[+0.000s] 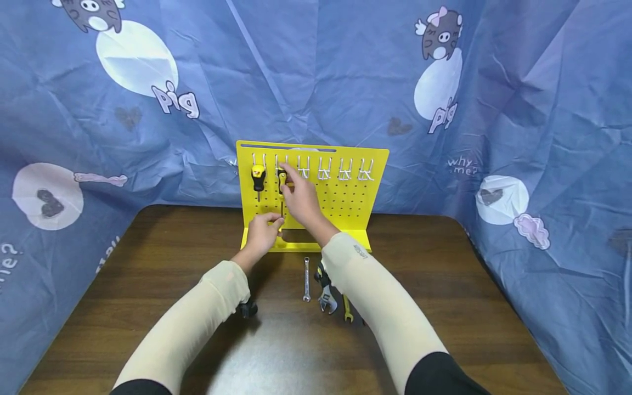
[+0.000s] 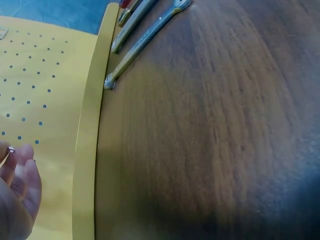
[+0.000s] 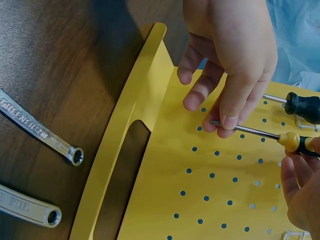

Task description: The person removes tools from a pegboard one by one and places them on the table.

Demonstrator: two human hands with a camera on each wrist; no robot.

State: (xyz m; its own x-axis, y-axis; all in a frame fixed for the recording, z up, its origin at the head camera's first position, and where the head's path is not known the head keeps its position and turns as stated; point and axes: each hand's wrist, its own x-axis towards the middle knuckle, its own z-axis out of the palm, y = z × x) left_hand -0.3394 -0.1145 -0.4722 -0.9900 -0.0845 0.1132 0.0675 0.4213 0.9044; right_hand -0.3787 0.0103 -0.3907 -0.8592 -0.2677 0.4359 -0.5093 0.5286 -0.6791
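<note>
A screwdriver with a yellow and black handle is held upright in front of a yellow pegboard. My right hand grips its handle near the second pair of hooks from the left. Lower down, my left hand pinches the metal shaft close to its tip between thumb and forefinger. A stubby screwdriver, yellow on top and black below, hangs on the leftmost hooks, beside the held one. In the left wrist view, only part of the left hand shows at the edge.
White hooks line the board's upper part toward the right. On the wooden table before it lie a combination wrench, an adjustable wrench and a yellowish wrench. A black object sits partly behind the left sleeve.
</note>
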